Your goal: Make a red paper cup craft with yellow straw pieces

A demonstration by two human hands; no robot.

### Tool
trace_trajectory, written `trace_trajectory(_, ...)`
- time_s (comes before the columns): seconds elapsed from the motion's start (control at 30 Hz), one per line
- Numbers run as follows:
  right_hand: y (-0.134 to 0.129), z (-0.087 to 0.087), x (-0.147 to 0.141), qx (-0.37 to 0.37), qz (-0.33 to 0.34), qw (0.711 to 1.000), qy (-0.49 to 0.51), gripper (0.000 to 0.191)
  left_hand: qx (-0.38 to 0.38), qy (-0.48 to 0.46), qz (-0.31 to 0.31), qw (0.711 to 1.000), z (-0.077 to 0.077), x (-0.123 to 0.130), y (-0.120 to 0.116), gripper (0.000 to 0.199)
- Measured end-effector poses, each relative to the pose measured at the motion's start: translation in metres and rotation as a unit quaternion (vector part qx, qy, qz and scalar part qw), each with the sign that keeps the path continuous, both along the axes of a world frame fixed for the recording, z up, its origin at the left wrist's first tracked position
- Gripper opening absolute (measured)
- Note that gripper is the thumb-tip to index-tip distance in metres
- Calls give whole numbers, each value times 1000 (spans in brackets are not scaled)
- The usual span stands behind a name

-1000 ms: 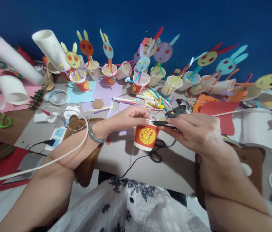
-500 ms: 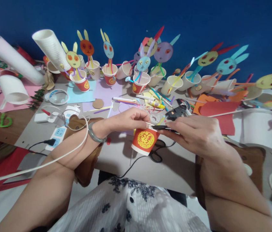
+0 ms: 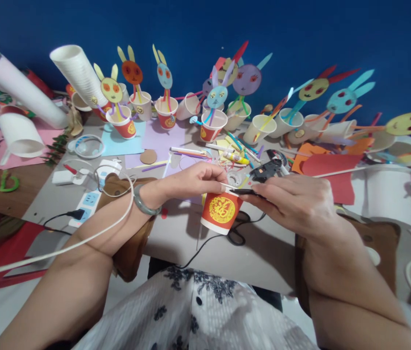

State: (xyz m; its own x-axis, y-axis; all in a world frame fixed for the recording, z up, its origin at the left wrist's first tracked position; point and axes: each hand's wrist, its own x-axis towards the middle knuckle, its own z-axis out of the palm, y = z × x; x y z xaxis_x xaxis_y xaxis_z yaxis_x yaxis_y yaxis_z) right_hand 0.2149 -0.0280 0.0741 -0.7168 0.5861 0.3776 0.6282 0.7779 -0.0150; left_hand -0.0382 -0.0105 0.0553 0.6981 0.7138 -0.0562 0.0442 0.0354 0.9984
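Cup [image 3: 220,211] pinched in my left hand [image 3: 202,180], I work its rim, right hand [image 3: 295,200] gripping a dark tool [image 3: 242,191]; steadiness seems needed next.

Black plug [image 3: 77,214] in a white power strip [image 3: 90,200]; blue wall [image 3: 183,26] beyond.

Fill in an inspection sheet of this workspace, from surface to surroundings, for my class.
Surface: grey table, crowded toward the back.
Job's things: red paper cup, tilted; black tool at its rim.
Clutter: yellow marker, red paper, stacked white cups.
Grips: left grip holds the cup's rim; right grip holds the tool.
Cables: black cord on the table; white cable across the left forearm.
Surroundings: blue wall behind rabbit-faced figures.
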Motion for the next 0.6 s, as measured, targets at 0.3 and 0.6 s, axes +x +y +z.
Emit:
trace_trajectory(0.3, 3, 6, 0, 5, 72, 972, 224, 21, -32, -53, 31, 998, -2, 1, 0, 16)
trace_trajectory(0.6, -2, -1, -3, -46, -1, 983, 178, 21, -38, -102, 103, 989, -7, 5, 0, 41)
